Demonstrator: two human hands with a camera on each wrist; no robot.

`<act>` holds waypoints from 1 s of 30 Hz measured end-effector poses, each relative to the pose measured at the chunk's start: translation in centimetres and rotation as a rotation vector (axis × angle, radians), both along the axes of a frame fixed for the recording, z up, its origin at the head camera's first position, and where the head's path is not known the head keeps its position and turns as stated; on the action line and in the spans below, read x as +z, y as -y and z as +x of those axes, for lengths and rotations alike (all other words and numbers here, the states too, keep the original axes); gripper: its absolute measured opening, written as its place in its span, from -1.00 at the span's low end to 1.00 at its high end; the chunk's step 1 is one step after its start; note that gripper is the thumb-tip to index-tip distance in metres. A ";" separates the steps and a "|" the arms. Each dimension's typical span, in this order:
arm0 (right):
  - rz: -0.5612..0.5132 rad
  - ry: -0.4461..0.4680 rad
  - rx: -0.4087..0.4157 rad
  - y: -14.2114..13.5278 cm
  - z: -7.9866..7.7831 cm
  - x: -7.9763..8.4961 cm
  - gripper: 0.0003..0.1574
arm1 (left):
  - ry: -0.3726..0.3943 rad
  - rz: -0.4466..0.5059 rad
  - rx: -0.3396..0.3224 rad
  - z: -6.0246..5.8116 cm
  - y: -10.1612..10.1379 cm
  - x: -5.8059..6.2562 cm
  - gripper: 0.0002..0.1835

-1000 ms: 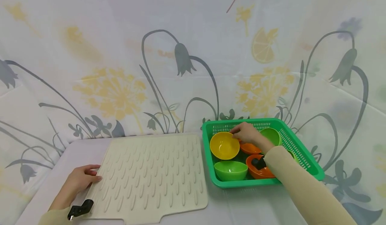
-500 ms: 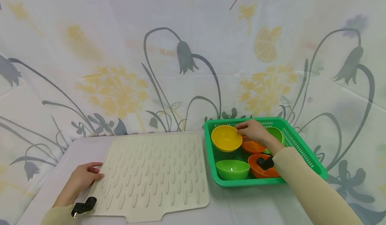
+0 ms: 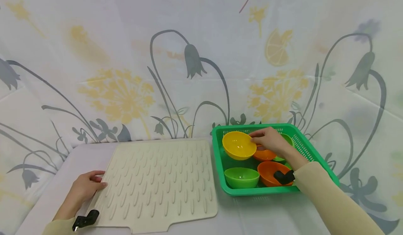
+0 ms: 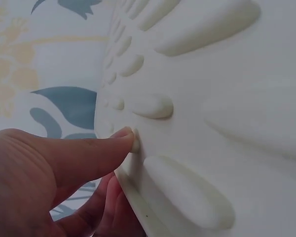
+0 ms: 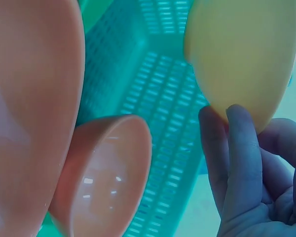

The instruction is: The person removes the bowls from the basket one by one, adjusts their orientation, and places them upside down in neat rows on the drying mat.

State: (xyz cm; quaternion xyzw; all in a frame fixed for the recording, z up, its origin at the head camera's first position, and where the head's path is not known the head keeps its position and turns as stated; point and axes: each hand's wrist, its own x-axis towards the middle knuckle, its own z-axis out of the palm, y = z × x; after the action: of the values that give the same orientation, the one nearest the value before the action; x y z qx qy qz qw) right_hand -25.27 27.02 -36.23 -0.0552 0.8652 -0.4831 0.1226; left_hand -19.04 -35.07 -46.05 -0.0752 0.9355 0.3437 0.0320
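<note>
The work looks to be at an early point: one bowl is in hand, and the rest sit in the basket (image 3: 245,192). The right hand (image 3: 270,141) holds the yellow bowl (image 3: 239,146) by its right rim, the fingers (image 5: 244,153) pinched on the wall; the bowl is over the rear left part of the basket, tilted and seemingly raised off the floor of it, though within its outline from above. So the grasp seems done, and carrying the bowl out is not yet done. Left in the basket are a front green bowl (image 3: 241,178), a front orange bowl (image 3: 267,173), a rear orange bowl (image 3: 264,155) and some green beyond, partly hidden by the arm, so I cannot give a full count. The left hand (image 3: 86,186) grips the left edge of the mat (image 3: 157,182), thumb on top and fingers beneath; the mat lies on the bench (image 3: 245,217), just beside the basket.
</note>
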 end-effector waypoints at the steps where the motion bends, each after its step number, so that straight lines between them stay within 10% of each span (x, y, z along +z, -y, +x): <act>1: -0.001 0.000 -0.005 0.1 0.3 0.1 -0.46 | -0.014 -0.023 -0.011 0.1 0.0 0.0 -0.42; 12: 0.006 0.007 -0.021 1.4 3.6 1.7 -0.47 | -0.106 -0.138 -0.077 0.9 -2.2 1.6 -0.40; 23: -0.018 -0.024 0.005 3.0 5.8 1.9 -0.46 | -0.354 0.095 -0.177 2.6 -8.8 4.2 -0.50; 30: -0.051 -0.051 -0.008 3.8 6.8 1.8 -0.50 | -0.386 0.307 -0.292 3.2 -12.3 5.6 -0.51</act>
State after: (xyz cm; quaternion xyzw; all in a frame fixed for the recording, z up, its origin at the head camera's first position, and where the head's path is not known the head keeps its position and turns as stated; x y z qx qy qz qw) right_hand -18.50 23.20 -34.46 -0.0674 0.8556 -0.5039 0.0972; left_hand -15.86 -22.76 -40.43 0.1329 0.8623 0.4811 -0.0863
